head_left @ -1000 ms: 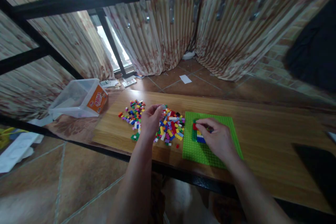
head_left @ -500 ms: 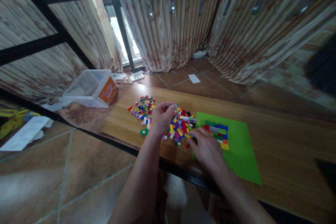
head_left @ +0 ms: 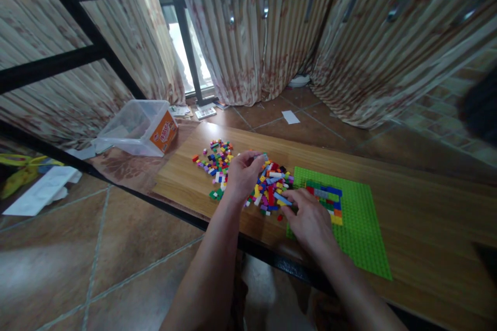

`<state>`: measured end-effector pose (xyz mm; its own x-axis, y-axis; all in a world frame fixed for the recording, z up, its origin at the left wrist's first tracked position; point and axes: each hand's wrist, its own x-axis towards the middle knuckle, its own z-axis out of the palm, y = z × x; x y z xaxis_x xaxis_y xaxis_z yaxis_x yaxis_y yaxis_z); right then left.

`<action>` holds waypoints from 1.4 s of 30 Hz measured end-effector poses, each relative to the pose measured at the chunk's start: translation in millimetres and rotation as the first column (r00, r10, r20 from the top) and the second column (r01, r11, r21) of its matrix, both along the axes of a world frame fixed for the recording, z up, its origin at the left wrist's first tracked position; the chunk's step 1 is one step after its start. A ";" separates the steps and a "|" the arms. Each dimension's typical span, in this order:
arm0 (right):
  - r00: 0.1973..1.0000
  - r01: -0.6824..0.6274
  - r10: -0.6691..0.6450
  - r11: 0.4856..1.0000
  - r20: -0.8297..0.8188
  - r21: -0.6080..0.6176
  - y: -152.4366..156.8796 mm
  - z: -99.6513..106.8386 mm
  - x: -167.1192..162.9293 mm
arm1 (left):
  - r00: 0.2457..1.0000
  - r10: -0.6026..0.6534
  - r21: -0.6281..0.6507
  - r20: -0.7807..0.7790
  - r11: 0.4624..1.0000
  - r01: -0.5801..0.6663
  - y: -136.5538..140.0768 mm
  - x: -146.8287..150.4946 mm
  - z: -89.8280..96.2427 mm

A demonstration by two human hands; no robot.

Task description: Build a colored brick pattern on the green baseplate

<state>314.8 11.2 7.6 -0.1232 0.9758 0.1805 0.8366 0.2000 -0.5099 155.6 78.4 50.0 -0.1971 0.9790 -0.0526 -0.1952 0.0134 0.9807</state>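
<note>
1 long blue-grey brick [head_left: 282, 198] is pinched by the right hand [head_left: 310, 217] beside the green baseplate [head_left: 365, 232]; above the brick pile [head_left: 271, 194], 1 greyish piece [head_left: 265, 156] (partly hidden) is gripped by the left hand [head_left: 243, 176].

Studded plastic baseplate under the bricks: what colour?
Bright green; the flat, studded plastic baseplate shows best in the head view.
</note>
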 end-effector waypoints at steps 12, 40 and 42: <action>0.996 0.022 -0.024 0.999 -0.083 -0.032 3.9 0.4 0.0 | 0.999 -0.033 -0.010 -0.034 0.999 0.032 1.4 0.5 -4.5; 0.760 0.364 -0.487 0.868 -0.431 -0.339 1.4 2.9 128.1 | 0.993 -0.062 0.006 -0.104 0.998 0.063 -1.9 8.2 -0.2; 0.778 0.356 -0.468 0.878 -0.420 -0.320 3.0 4.4 125.1 | 0.992 -0.065 0.002 -0.113 0.998 0.065 -2.5 8.8 0.7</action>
<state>439.9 14.2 12.0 0.3449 0.9325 -0.1069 0.4574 -0.2664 -0.8484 164.4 75.9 50.7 -0.1374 0.9901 -0.0284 -0.0826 0.0171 0.9964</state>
